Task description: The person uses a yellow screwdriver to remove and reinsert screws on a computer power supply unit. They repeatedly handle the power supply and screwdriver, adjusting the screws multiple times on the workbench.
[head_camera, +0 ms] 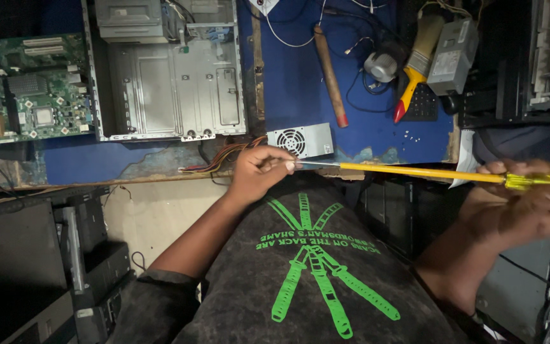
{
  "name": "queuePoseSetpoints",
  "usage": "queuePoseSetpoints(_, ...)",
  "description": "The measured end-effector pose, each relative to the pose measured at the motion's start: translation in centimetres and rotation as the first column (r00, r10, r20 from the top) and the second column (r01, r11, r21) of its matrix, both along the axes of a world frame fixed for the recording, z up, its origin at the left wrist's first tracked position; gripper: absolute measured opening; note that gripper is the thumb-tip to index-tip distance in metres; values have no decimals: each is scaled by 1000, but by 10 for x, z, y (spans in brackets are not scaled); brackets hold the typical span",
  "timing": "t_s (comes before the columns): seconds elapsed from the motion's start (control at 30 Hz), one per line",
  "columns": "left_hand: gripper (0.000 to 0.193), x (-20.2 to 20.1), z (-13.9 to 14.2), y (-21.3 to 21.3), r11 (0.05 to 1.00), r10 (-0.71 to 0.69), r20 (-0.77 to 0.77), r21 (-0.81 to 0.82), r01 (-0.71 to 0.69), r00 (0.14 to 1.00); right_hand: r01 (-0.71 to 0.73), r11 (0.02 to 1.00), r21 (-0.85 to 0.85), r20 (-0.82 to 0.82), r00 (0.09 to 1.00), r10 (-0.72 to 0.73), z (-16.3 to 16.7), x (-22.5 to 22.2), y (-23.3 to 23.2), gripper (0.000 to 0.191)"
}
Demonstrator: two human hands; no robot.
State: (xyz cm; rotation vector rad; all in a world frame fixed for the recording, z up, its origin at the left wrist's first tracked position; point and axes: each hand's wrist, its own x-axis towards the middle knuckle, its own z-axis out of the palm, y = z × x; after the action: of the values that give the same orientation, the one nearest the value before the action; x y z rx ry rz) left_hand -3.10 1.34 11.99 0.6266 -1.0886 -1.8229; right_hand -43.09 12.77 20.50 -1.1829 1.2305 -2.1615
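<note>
The screwdriver [428, 172] tip is hidden inside the left hand [259, 171]; its handle runs off at 3 o'clock.

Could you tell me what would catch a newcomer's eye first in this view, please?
The long yellow screwdriver runs across the middle: the right hand grips its handle and the left hand pinches its tip. Beyond, on the blue bench, lie an open grey computer case and, far left, a green motherboard.

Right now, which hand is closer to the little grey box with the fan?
Left. The left hand pinches the screwdriver tip just below the fan box; the right hand grips the handle far off.
</note>
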Motion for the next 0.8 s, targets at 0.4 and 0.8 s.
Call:
queuePoseSetpoints(0.4,15,6,31,-21,755,137,569,-590,286,811,-178,984,-23,-362,919,158,72,69,-77,24)
queuePoseSetpoints(0.8,14,-44,-38,-79,701,236,766,-560,441,598,-301,905,299,-598,680,424,67,149,-146,34)
